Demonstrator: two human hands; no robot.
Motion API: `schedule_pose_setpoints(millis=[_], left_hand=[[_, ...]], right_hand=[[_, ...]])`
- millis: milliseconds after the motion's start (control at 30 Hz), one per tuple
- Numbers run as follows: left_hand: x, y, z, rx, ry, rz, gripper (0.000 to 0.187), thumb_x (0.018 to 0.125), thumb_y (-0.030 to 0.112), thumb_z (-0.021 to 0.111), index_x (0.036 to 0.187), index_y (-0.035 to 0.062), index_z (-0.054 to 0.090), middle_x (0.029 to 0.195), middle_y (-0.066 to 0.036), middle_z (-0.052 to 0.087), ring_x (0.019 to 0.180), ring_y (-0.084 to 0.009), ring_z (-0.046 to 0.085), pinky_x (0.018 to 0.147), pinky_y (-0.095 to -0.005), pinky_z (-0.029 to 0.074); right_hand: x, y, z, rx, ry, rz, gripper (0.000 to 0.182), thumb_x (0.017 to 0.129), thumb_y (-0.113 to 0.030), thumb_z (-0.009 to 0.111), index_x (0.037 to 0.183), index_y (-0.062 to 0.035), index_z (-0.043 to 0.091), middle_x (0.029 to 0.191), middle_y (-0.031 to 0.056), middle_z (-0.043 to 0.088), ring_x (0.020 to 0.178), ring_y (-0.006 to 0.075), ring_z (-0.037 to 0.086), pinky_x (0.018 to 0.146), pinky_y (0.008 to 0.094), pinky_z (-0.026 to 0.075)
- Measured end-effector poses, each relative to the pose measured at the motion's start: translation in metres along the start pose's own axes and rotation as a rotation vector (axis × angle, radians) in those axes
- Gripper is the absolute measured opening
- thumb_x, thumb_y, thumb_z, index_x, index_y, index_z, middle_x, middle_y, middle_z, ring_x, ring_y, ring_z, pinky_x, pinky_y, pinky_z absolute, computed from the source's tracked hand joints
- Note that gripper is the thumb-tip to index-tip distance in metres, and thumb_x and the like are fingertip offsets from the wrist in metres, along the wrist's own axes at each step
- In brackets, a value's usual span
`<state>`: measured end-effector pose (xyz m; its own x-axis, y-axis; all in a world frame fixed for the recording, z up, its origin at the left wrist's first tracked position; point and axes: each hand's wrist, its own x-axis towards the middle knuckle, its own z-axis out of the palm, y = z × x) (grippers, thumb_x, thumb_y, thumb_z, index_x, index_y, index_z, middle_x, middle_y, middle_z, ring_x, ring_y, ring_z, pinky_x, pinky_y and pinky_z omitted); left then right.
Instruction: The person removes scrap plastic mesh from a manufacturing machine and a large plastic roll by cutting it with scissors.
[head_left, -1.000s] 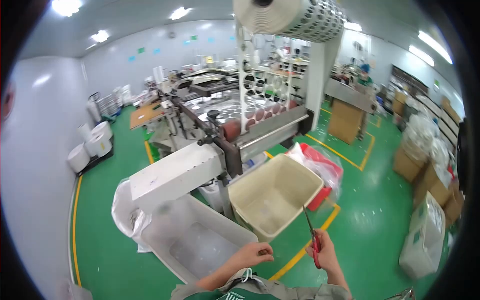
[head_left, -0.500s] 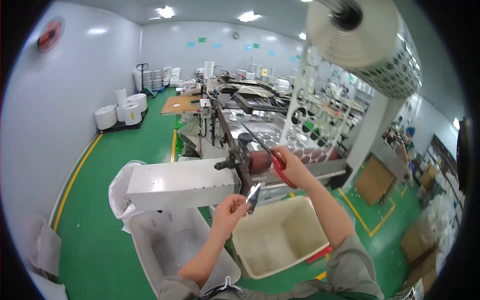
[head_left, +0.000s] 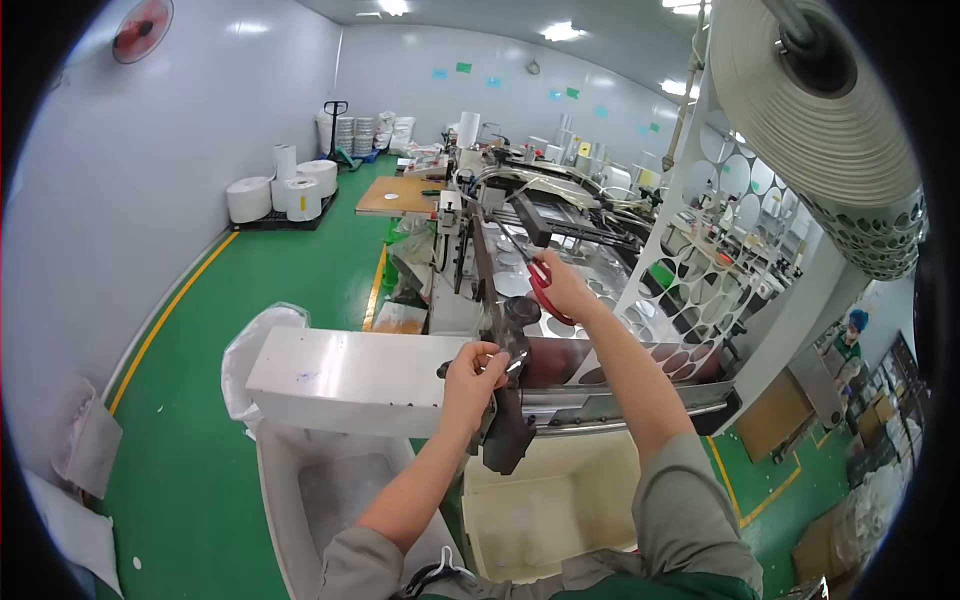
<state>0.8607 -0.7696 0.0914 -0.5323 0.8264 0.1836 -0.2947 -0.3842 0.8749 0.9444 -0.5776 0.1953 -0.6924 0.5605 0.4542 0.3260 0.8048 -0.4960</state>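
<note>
My right hand is closed around the red handles of a pair of scissors, whose dark blades point up and left over the machine bed. Lower and to the left, my left hand pinches a small shiny strip beside the machine's dark end bracket; most of the strip is hard to make out. Round cut-outs show in the clear film web that rises from the machine toward the large roll at upper right. A brown roller lies just below my right forearm.
A white metal housing juts left from the machine. Under it stand a grey-white bin and a cream bin. White rolls sit on a pallet by the left wall. A co-worker is at far right.
Both hands have moved up and further over the machine, the scissors reaching farther across the bed. My left hand has come up from above the bins to the end bracket. The view has shifted.
</note>
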Motion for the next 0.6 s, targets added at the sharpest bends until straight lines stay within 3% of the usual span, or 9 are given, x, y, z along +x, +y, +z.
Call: schedule_pose_setpoints(millis=[67, 100, 133, 200, 233, 300, 400, 600], left_hand=[[-0.002, 0.002, 0.002, 0.028, -0.003, 0.014, 0.018, 0.087, 0.012, 0.065, 0.1, 0.0044, 0.055, 0.078, 0.001, 0.055, 0.066, -0.0059, 0.053, 0.062, -0.0221, 0.049], [-0.003, 0.005, 0.004, 0.033, 0.001, 0.02, 0.019, 0.086, 0.013, 0.066, 0.1, 0.0042, 0.055, 0.078, 0.001, 0.055, 0.066, -0.006, 0.053, 0.061, -0.0217, 0.048], [-0.005, 0.011, 0.006, 0.081, 0.011, 0.042, 0.021, 0.085, 0.013, 0.068, 0.099, 0.0037, 0.054, 0.077, 0.001, 0.055, 0.065, -0.0065, 0.053, 0.061, -0.0216, 0.047], [-0.005, 0.014, 0.009, 0.09, 0.033, 0.065, 0.029, 0.081, 0.014, 0.072, 0.1, 0.0015, 0.054, 0.079, -0.002, 0.056, 0.067, -0.0082, 0.053, 0.06, -0.0219, 0.046], [-0.004, 0.013, 0.009, 0.099, 0.018, 0.074, 0.025, 0.082, 0.012, 0.07, 0.099, 0.0031, 0.053, 0.076, 0.0, 0.055, 0.065, -0.0079, 0.053, 0.06, -0.0223, 0.045], [-0.004, 0.015, 0.009, 0.086, 0.019, 0.059, 0.026, 0.081, 0.012, 0.07, 0.099, 0.0032, 0.053, 0.076, 0.0, 0.055, 0.065, -0.0082, 0.053, 0.059, -0.0224, 0.044], [-0.003, 0.017, 0.007, 0.07, 0.0, -0.006, 0.026, 0.081, 0.012, 0.071, 0.099, 0.0039, 0.053, 0.077, 0.0, 0.055, 0.065, -0.0084, 0.054, 0.061, -0.0224, 0.046], [0.0, 0.018, 0.005, 0.009, 0.027, -0.107, 0.023, 0.083, 0.009, 0.069, 0.1, 0.0044, 0.055, 0.08, 0.0, 0.054, 0.069, -0.0077, 0.056, 0.065, -0.0226, 0.051]], right_hand=[[0.0, 0.012, 0.003, -0.28, 0.066, 0.071, 0.063, 0.073, -0.023, 0.075, 0.126, -0.0058, 0.046, 0.108, 0.0178, 0.063, 0.098, 0.0319, 0.061, 0.084, 0.0375, 0.048], [-0.006, 0.006, -0.004, -0.253, 0.071, 0.101, 0.067, 0.071, -0.029, 0.077, 0.125, -0.0035, 0.046, 0.108, 0.0197, 0.062, 0.1, 0.0336, 0.06, 0.085, 0.0388, 0.047], [-0.012, -0.005, -0.012, -0.19, 0.085, 0.053, 0.067, 0.074, -0.035, 0.076, 0.124, -0.0022, 0.046, 0.099, 0.0172, 0.064, 0.087, 0.0274, 0.064, 0.076, 0.0355, 0.05], [-0.031, -0.042, -0.036, 0.172, -0.013, 0.266, 0.063, 0.078, -0.041, 0.073, 0.122, -0.0028, 0.048, 0.085, 0.0104, 0.062, 0.069, 0.0164, 0.061, 0.059, 0.0282, 0.049], [-0.045, -0.058, -0.048, 0.382, -0.108, 0.347, 0.055, 0.083, -0.042, 0.068, 0.121, -0.0066, 0.05, 0.076, 0.0036, 0.058, 0.058, 0.0074, 0.054, 0.048, 0.021, 0.042], [-0.073, -0.066, -0.077, 0.391, -0.339, 0.463, 0.044, 0.089, -0.046, 0.056, 0.112, -0.0086, 0.05, 0.073, 0.0033, 0.056, 0.058, 0.008, 0.053, 0.048, 0.0205, 0.042], [-0.113, -0.064, -0.11, 0.169, -0.595, 0.518, 0.048, 0.094, -0.054, 0.041, 0.1, -0.0079, 0.049, 0.075, 0.004, 0.056, 0.061, 0.009, 0.053, 0.052, 0.0221, 0.046], [-0.128, -0.034, -0.126, 0.22, -0.872, 0.436, 0.056, 0.094, -0.058, 0.035, 0.098, -0.0041, 0.048, 0.082, 0.0077, 0.056, 0.064, 0.0122, 0.054, 0.053, 0.0259, 0.047]])
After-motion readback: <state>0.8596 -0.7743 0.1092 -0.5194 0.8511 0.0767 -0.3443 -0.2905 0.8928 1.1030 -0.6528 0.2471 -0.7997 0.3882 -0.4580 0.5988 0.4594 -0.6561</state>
